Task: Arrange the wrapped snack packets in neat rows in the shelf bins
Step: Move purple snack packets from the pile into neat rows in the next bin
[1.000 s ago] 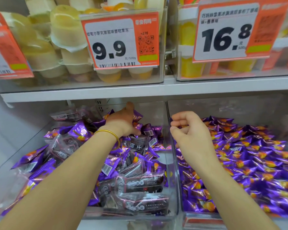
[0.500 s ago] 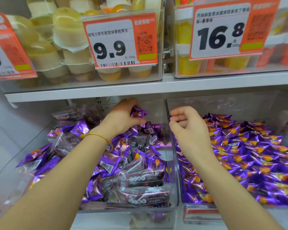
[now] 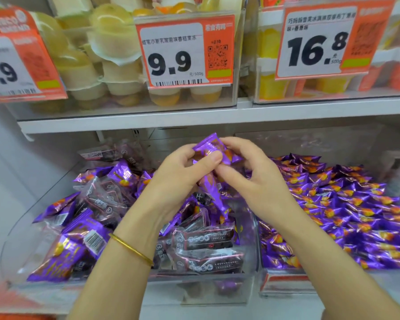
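Note:
My left hand (image 3: pixel 183 172) grips purple snack packets (image 3: pixel 211 148) lifted above the divider between two clear bins; one packet hangs down from my palm. My right hand (image 3: pixel 247 172) meets it from the right, its fingers pinching the same packets. Below, the left bin (image 3: pixel 16 239) holds a jumble of purple packets and dark transparent-wrapped packets (image 3: pixel 208 241). The right bin (image 3: pixel 284 271) is filled with purple packets (image 3: pixel 346 204) only.
A white shelf board (image 3: pixel 194 118) runs just above my hands. On it stand clear bins of yellow jelly cups (image 3: pixel 111 42) with orange price tags (image 3: pixel 185 51) reading 9.9 and 16.8. A white side wall closes the left.
My left hand has come up out of the left bin with purple packets and moved right. My right hand, curled and holding nothing before, has closed in and taken hold of them.

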Demonstrator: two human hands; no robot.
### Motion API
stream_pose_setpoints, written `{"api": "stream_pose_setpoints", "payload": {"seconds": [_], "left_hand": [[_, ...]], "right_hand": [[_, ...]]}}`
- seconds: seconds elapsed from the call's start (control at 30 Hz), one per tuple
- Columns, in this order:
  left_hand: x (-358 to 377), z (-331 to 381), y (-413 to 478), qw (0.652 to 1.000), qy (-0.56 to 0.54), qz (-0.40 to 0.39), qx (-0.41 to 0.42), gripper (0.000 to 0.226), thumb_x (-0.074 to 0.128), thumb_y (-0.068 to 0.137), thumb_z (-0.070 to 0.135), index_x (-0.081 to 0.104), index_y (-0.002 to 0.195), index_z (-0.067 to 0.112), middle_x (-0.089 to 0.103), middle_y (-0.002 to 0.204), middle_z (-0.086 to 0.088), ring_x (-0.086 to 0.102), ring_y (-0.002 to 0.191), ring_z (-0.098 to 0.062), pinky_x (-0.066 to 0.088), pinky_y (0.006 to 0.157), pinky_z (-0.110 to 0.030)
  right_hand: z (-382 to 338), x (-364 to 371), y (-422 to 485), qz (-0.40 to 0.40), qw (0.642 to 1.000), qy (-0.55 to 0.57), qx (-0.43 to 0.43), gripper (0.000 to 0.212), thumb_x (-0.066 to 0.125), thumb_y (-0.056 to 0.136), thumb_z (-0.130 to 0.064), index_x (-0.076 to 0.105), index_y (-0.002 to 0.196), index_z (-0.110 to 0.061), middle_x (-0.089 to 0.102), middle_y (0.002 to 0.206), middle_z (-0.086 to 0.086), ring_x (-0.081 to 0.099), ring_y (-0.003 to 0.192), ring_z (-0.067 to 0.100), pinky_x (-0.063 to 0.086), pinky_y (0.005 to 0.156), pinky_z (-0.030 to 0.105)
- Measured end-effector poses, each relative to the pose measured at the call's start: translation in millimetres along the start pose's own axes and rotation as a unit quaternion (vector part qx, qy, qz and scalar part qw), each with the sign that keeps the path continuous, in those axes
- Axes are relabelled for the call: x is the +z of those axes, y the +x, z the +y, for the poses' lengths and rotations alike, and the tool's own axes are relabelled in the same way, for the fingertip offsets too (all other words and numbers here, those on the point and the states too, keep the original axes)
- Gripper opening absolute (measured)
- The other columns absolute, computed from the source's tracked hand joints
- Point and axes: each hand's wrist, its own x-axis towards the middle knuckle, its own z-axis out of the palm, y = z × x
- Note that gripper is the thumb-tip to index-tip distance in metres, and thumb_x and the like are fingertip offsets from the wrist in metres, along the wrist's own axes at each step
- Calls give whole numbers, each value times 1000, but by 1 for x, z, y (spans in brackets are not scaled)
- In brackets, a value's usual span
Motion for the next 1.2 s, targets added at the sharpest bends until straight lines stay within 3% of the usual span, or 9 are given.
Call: {"api": "stream_pose_setpoints", "payload": {"seconds": [0.17, 0.33, 0.5, 0.67, 0.77, 0.93, 1.03, 1.13, 1.2], "left_hand": [[-10, -4, 1, 1000, 0, -4, -4, 54, 73, 68, 4, 54, 118, 13, 69, 105, -10, 67, 82, -12, 53, 74, -22], [-19, -10, 3, 998, 33, 58, 13, 35, 62, 77, -12, 61, 104, 11, 67, 106, -13, 66, 96, -13, 53, 77, -17], [-21, -14, 5, 990, 70, 119, 19, 14, 67, 80, -2, 70, 88, 10, 72, 95, -15, 64, 73, -17, 51, 81, -33], [-5, -15, 6, 986, 33, 160, 37, 17, 56, 90, 1, 59, 79, 14, 68, 105, -14, 64, 91, -28, 54, 86, -47], [4, -17, 5, 983, 66, 162, 49, 13, 49, 96, 11, 50, 84, 18, 57, 113, -17, 63, 97, -28, 58, 73, -36], [18, -16, 4, 989, 26, 145, 10, 8, 41, 99, 21, 46, 94, 19, 56, 97, -11, 58, 68, -13, 52, 61, -27], [28, -17, 5, 993, -73, 95, -1, 21, 55, 94, 26, 49, 108, 12, 60, 114, -18, 65, 79, -20, 57, 77, -33], [32, -24, 4, 996, -49, 71, 24, 45, 70, 78, 27, 50, 114, 6, 69, 99, -10, 67, 81, -16, 55, 85, -38], [33, -25, 4, 995, -64, 76, 29, 36, 67, 85, 17, 50, 113, 3, 68, 97, -10, 68, 81, -15, 55, 84, -36]], "right_hand": [[4, -3, 5, 137, 983, 100, 68, 16, 58, 80, -26, 59, 94, -34, 67, 99, -8, 63, 89, 9, 50, 84, 28], [5, -10, 4, 172, 961, 172, 128, 10, 57, 91, -12, 61, 94, -20, 64, 84, -2, 57, 72, 8, 48, 66, 21], [-1, -9, 4, 163, 951, 215, 152, 8, 54, 92, -14, 62, 91, -14, 62, 74, -3, 55, 64, 5, 48, 58, 17], [-8, -4, 4, 176, 952, 219, 124, 13, 54, 92, -9, 59, 97, -20, 66, 80, -6, 61, 64, 5, 49, 55, 19], [-12, 2, 2, 187, 952, 218, 102, 18, 55, 92, -6, 57, 100, -21, 65, 87, -8, 64, 67, 5, 52, 56, 21], [-13, 10, 1, 227, 951, 192, 83, 16, 55, 92, -7, 48, 94, -21, 56, 96, 1, 62, 65, 7, 53, 56, 25], [-10, 15, 0, 255, 957, 121, 71, 20, 59, 90, -17, 46, 90, -32, 54, 98, 0, 64, 75, 14, 56, 64, 39], [-10, 14, -1, 245, 966, 36, 68, 15, 59, 80, -26, 49, 86, -36, 56, 98, -3, 58, 96, 23, 49, 83, 49], [-9, 12, -1, 223, 971, 36, 74, 14, 61, 77, -27, 51, 85, -35, 58, 99, -3, 57, 98, 24, 48, 85, 50]]}}
